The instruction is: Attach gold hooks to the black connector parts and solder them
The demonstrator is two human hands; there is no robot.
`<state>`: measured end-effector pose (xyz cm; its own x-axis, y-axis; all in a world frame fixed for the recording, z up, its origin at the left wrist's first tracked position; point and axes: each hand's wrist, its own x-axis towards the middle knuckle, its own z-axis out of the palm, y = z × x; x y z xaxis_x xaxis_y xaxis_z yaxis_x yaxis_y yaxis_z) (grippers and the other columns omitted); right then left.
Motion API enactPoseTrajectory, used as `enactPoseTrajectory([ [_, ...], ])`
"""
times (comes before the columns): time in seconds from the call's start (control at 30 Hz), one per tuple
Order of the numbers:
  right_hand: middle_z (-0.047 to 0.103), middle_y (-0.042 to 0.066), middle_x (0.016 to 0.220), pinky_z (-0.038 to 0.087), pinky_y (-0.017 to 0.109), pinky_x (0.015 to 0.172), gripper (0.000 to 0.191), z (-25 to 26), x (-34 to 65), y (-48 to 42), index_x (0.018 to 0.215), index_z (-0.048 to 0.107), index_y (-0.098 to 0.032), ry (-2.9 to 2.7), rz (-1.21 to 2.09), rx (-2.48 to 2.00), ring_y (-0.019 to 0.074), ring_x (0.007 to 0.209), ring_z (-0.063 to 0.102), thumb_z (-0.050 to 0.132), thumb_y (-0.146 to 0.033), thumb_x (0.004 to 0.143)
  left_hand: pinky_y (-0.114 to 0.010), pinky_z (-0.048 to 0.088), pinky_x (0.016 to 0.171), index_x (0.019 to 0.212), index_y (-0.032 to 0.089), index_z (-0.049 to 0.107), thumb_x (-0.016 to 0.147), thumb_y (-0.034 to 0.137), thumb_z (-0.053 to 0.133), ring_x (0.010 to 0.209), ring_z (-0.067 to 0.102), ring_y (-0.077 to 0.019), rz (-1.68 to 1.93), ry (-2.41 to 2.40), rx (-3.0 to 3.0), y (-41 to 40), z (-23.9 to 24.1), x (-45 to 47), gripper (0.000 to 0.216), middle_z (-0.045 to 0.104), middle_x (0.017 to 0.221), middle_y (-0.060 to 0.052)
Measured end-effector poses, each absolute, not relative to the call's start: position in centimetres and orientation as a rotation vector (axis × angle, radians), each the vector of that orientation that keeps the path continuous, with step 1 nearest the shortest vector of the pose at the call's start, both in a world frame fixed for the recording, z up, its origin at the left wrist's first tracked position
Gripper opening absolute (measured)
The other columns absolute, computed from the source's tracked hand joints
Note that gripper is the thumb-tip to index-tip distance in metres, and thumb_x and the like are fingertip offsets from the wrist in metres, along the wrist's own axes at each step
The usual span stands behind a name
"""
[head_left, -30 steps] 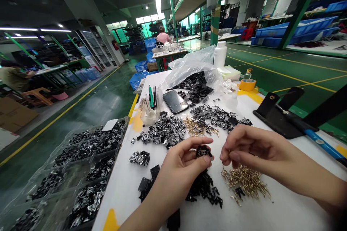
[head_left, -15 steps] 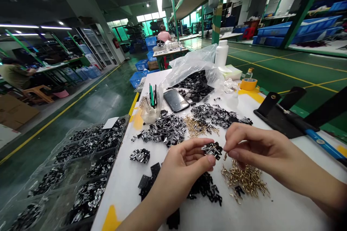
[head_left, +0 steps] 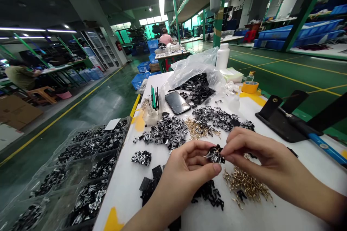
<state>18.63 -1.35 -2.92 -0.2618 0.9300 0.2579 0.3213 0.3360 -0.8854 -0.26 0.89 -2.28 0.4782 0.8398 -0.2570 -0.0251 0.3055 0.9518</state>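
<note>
My left hand (head_left: 187, 173) is closed around a small cluster of black and silver metal clips (head_left: 215, 153), held between thumb and fingers above the white table. My right hand (head_left: 252, 155) meets it from the right, thumb and forefinger pinched at the cluster's edge; what sits in the pinch is mostly hidden. Beneath the right hand lies a heap of small brass pins (head_left: 248, 184). Under the left hand are loose black clips (head_left: 210, 195) and flat black plates (head_left: 150, 184). Farther back spread piles of silver-and-black clips (head_left: 169, 130) and a second brass pin pile (head_left: 200, 129).
A phone (head_left: 177, 102), a plastic bag of black parts (head_left: 199, 86), a tool cup (head_left: 151, 115) and orange tape (head_left: 249, 87) stand farther back. A blue-handled black lever tool (head_left: 287, 122) is at right, a divided parts tray (head_left: 73, 173) at left. Two people sit in the distance.
My right hand has moved left and in to the cluster; the brass pin that showed at its fingertips is now at the clips or hidden. The whole view has shifted slightly.
</note>
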Motion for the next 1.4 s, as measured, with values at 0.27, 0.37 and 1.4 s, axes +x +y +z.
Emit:
enactPoseTrajectory([
  [0.27,0.047,-0.002,0.070,0.029,0.024,0.050,0.020,-3.9,19.0,-0.6,0.081,0.053,-0.023,-1.455,1.439,-1.086,0.0105,0.059,0.038,0.061,-0.041,0.083,-0.017,0.044,0.061,0.091,0.020,0.062,0.070,0.023,0.075,0.066,0.055,-0.0078,0.727,0.989,1.219,0.3,-2.2,0.0,0.025,0.059,0.074,0.002],
  [0.37,0.048,-0.002,0.072,0.029,0.024,0.053,0.017,-3.7,19.0,-0.8,0.081,0.054,-0.023,-1.472,1.432,-1.071,0.0108,0.062,0.040,0.060,-0.039,0.084,-0.018,0.046,0.061,0.090,0.020,0.063,0.071,0.023,0.074,0.064,0.056,-0.0082,0.750,1.019,1.300,0.1,-2.1,0.1,0.022,0.060,0.074,0.002],
  [1.4,0.047,0.000,0.090,0.041,0.024,0.064,0.025,-4.1,18.5,-1.6,0.104,0.049,-0.029,-1.831,0.774,-0.928,0.0108,0.074,0.049,0.043,-0.009,0.090,-0.020,0.051,0.070,0.098,0.016,0.071,0.084,0.023,0.063,0.071,0.062,-0.0093,0.678,0.770,1.050,1.0,-1.6,-0.3,0.018,0.067,0.079,-0.002],
])
